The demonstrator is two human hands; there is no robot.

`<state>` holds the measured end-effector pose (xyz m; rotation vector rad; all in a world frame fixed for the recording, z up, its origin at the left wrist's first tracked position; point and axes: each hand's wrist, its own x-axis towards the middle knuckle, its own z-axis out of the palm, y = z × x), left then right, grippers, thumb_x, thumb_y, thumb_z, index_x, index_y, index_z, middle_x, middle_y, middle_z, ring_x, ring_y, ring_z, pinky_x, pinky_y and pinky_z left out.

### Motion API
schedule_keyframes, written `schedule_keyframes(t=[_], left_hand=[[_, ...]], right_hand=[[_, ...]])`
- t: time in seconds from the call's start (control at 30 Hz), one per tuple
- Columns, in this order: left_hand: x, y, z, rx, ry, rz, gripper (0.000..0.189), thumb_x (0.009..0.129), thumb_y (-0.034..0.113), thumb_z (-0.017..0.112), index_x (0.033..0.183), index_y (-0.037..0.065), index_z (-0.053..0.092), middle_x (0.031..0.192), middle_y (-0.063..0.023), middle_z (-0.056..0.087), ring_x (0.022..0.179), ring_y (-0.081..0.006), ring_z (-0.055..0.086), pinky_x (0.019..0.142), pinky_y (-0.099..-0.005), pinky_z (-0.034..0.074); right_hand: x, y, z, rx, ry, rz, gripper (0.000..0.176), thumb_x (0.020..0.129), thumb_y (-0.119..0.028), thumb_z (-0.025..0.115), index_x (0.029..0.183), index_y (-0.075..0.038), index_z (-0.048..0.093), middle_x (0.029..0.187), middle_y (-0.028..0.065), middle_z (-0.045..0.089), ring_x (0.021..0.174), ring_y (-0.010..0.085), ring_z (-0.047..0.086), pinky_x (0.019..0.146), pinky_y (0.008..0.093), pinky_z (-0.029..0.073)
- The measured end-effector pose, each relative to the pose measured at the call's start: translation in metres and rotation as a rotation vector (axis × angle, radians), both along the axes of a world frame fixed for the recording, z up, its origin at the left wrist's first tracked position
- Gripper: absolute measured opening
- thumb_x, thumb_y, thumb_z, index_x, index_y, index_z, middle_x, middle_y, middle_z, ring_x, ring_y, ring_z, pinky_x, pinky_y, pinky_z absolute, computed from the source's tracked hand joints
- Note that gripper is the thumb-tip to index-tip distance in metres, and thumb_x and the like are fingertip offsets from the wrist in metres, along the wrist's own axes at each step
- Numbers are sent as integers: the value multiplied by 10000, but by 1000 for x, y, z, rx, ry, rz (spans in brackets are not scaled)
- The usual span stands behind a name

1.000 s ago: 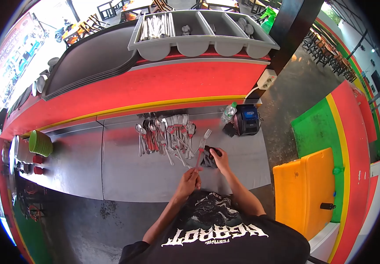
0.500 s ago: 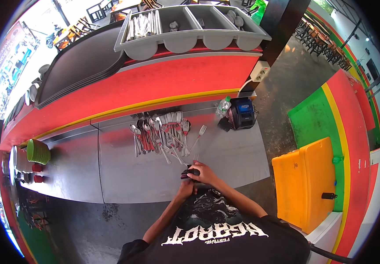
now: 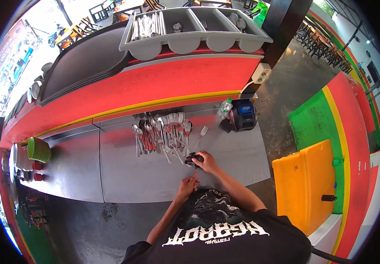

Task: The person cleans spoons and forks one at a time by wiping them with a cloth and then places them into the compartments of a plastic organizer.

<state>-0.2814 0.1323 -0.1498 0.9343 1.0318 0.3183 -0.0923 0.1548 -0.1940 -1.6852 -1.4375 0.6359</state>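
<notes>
My right hand point(image 3: 206, 161) is closed round a dark cloth point(image 3: 193, 159) at the near side of the steel table point(image 3: 132, 178). Just below and to the left, my left hand point(image 3: 187, 187) is closed, with a thin piece of cutlery apparently between its fingers; its far part is hidden by the cloth. Beyond both hands lies a pile of spoons and forks point(image 3: 161, 132), with a single fork point(image 3: 203, 131) at its right side.
A grey cutlery tray point(image 3: 194, 37) stands on the red ledge beside stacked dark trays point(image 3: 82, 57). A bottle point(image 3: 225, 108) and a black bag point(image 3: 243, 115) are at the table's back right. Green bowls point(image 3: 39, 149) stand left; a yellow box point(image 3: 304, 185) is right.
My right hand has moved forward and slightly right with the dark cloth, away from my left hand. The whole view has shifted slightly.
</notes>
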Motion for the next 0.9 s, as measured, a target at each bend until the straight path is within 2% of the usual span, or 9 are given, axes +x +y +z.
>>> schedule_keyframes(t=[0.07,0.23,0.33,0.43,0.53,0.67,0.7,0.8,0.9], left_hand=[[2,0,-1,-1,-27,67,345,983,258,507,816,-14,636,555,-8,510,478,-87,481,467,-253,384],[4,23,89,-22,-124,215,295,960,165,475,766,-10,612,538,-5,493,468,-76,453,463,-242,351],[4,35,132,131,-371,356,321,987,191,493,756,-4,600,538,2,482,463,-70,425,460,-236,329],[3,51,162,275,-387,293,356,1010,245,509,764,2,594,542,16,468,469,-62,399,460,-232,307],[3,62,158,328,-392,292,388,1014,303,515,772,10,593,547,25,458,485,-52,395,467,-229,296],[-1,60,153,332,-300,267,380,1014,305,513,777,21,599,554,28,464,498,-45,397,473,-225,290],[-4,59,148,334,-285,253,379,1014,308,513,780,24,601,555,28,465,500,-44,398,473,-225,289],[-7,54,135,322,-291,215,387,1015,326,508,789,27,606,563,25,477,508,-49,411,482,-228,303],[-3,52,135,317,-273,161,393,1018,329,498,801,18,604,585,16,494,539,-59,435,521,-234,333]], right_hand=[[3,1,-9,23,-19,-42,361,804,-348,725,972,-37,653,914,149,641,869,345,624,775,402,494],[10,4,-2,-37,-143,-37,338,792,-342,731,950,-51,659,902,148,641,852,345,626,764,416,498],[9,4,0,-48,-104,-53,344,787,-352,731,943,-54,662,894,145,640,847,344,624,763,422,498],[9,2,-3,-45,-72,-70,358,781,-364,733,952,-56,666,898,142,641,850,342,625,767,418,499],[10,-1,-5,-54,-31,-68,386,782,-383,732,979,-57,672,923,147,645,871,335,631,779,412,499],[12,-8,0,-130,96,-76,426,798,-406,725,1037,-58,672,988,166,644,934,323,633,823,400,496],[13,-10,-9,-151,113,-70,460,818,-412,714,1104,-57,651,1039,168,641,985,322,624,878,390,484],[7,-16,4,-70,107,-108,498,826,-413,711,1164,-58,622,1073,172,637,1014,348,611,927,397,466],[-2,-20,20,-4,-27,-152,500,880,-392,670,1204,-20,587,1139,176,632,1060,317,613,942,386,463]])
